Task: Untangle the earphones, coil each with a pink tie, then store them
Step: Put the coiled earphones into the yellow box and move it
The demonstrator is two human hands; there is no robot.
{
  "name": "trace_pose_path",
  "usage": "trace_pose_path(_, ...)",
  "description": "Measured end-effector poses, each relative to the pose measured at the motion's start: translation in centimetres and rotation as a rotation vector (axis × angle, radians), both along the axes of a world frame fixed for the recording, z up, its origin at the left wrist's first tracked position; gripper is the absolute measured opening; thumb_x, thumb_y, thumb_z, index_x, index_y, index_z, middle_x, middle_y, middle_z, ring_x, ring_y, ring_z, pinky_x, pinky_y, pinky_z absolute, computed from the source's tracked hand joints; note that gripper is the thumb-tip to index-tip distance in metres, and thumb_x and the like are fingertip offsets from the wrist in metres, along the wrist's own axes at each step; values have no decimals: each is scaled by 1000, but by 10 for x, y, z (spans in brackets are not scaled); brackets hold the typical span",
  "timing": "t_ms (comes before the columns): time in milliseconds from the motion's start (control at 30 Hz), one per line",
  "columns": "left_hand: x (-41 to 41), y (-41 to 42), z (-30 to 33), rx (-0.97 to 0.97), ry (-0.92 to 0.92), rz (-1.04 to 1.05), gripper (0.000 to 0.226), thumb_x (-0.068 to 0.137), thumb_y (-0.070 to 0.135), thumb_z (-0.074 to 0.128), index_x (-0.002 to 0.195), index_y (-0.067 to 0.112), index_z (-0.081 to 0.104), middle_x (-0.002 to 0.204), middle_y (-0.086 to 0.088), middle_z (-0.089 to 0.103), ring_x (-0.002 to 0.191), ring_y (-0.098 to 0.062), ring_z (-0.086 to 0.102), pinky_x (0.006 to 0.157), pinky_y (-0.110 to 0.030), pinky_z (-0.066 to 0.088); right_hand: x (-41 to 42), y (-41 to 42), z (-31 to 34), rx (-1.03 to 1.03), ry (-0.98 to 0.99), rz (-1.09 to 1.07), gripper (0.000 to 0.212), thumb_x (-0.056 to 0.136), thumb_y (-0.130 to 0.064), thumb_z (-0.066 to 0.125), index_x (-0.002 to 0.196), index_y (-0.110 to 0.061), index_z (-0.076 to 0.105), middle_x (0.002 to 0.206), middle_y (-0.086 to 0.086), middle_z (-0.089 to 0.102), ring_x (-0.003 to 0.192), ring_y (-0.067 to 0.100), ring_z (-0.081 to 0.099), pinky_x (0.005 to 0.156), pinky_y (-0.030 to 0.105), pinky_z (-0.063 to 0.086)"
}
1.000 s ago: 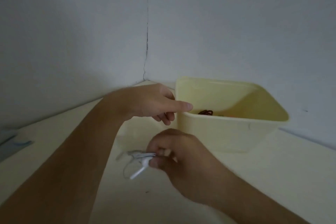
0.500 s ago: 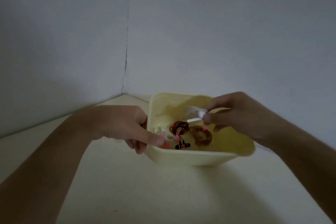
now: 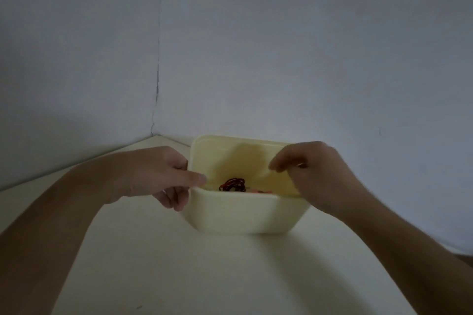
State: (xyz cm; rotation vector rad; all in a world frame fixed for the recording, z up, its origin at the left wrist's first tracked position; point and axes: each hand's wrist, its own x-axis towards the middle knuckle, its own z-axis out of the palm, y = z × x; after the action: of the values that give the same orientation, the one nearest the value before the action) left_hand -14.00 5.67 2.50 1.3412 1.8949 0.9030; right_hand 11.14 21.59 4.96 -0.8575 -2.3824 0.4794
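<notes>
A pale yellow plastic bin [image 3: 243, 215] stands on the cream table near the wall corner. Inside it lies a coil of dark red earphones [image 3: 233, 184], with a bit of pink tie [image 3: 258, 190] showing just over the front rim. My left hand [image 3: 153, 174] grips the bin's left wall, thumb over the rim and fingers outside. My right hand [image 3: 320, 174] hovers over the bin's right rim with its fingers hanging loosely curled, and nothing shows in them. The white earphones are out of sight; the front wall hides most of the bin's floor.
The cream table [image 3: 230, 276] runs from the bin toward me. Grey walls meet in a corner [image 3: 156, 100] right behind the bin. The table's right edge [image 3: 460, 256] shows at the far right.
My right hand no longer holds the white earphones, which were over the bin half a second ago. It has sunk to the right rim. The left hand keeps its grip on the bin.
</notes>
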Motion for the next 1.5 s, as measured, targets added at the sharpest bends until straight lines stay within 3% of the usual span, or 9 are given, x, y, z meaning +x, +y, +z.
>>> trace_pose_path(167, -1, 21, -17, 136, -89, 216, 30, 103, 13, 57, 75, 3, 59, 62, -17, 68, 54, -26, 65, 64, -39, 55, 79, 6, -18, 88, 340, -276, 40, 86, 10, 54, 80, -26, 70, 82, -13, 74, 77, 8, 67, 66, 23, 50)
trace_pose_path(300, 8, 30, -30, 281, -99, 322, 33, 105, 13, 55, 74, 2, 58, 56, -13, 63, 51, -28, 60, 65, -39, 53, 148, 43, -62, 6, -252, -581, 4, 101, -20, 58, 102, -23, 57, 104, 0, 66, 88, 15, 61, 74, 33, 49)
trace_pose_path(400, 20, 32, -40, 429, -155, 428, 41, 101, 36, 60, 74, 5, 59, 52, -5, 58, 57, -27, 55, 68, -42, 49, 191, 52, -92, -34, -614, -655, 27, 102, -45, 56, 105, -20, 46, 115, 7, 59, 107, 29, 63, 84, 38, 52)
trace_pose_path(533, 23, 27, -70, 549, -103, 617, 55, 82, 72, 52, 71, 19, 63, 52, 1, 57, 56, -29, 52, 67, -46, 46, 210, 52, -103, 71, -590, -640, 12, 105, -29, 47, 100, -19, 44, 114, 7, 61, 108, 30, 66, 77, 39, 50)
trace_pose_path(800, 84, -8, -78, 579, 226, 710, 35, 101, 44, 45, 82, 17, 54, 65, -10, 60, 67, -36, 59, 69, -49, 50, 206, 41, -89, 70, -704, -768, 42, 105, -41, 47, 135, -12, 52, 133, 10, 55, 125, 32, 58, 88, 42, 51)
trace_pose_path(933, 101, -16, -81, 632, 283, 667, 24, 97, 38, 47, 87, 19, 56, 64, -8, 59, 65, -34, 58, 67, -47, 50, 199, 19, -94, 84, -753, -722, 44, 100, -20, 42, 141, -14, 58, 137, 11, 54, 130, 31, 50, 93, 41, 52)
trace_pose_path(1100, 121, -17, -84, 691, 344, 524, 26, 93, 41, 49, 83, 17, 54, 58, -3, 52, 57, -17, 52, 61, -38, 43, 158, -30, -85, -76, -522, -419, 15, 94, -22, 55, 101, -15, 67, 111, 8, 65, 114, 29, 61, 88, 36, 48)
trace_pose_path(1267, 132, -10, -102, 542, 401, 263, 12, 90, 27, 74, 88, 29, 62, 74, 9, 63, 64, -8, 59, 65, -32, 52, 123, -54, -77, -362, 38, -122, 32, 90, -16, 61, 118, -26, 75, 114, -14, 74, 108, 5, 67, 98, 26, 52)
trace_pose_path(1500, 133, -7, -113, 146, 697, 286, 37, 90, 65, 59, 105, 32, 57, 109, 12, 47, 112, -12, 51, 95, -30, 48, 133, -28, -110, -198, -310, -426, 31, 104, -39, 46, 105, -11, 60, 121, 8, 59, 118, 28, 56, 105, 40, 47)
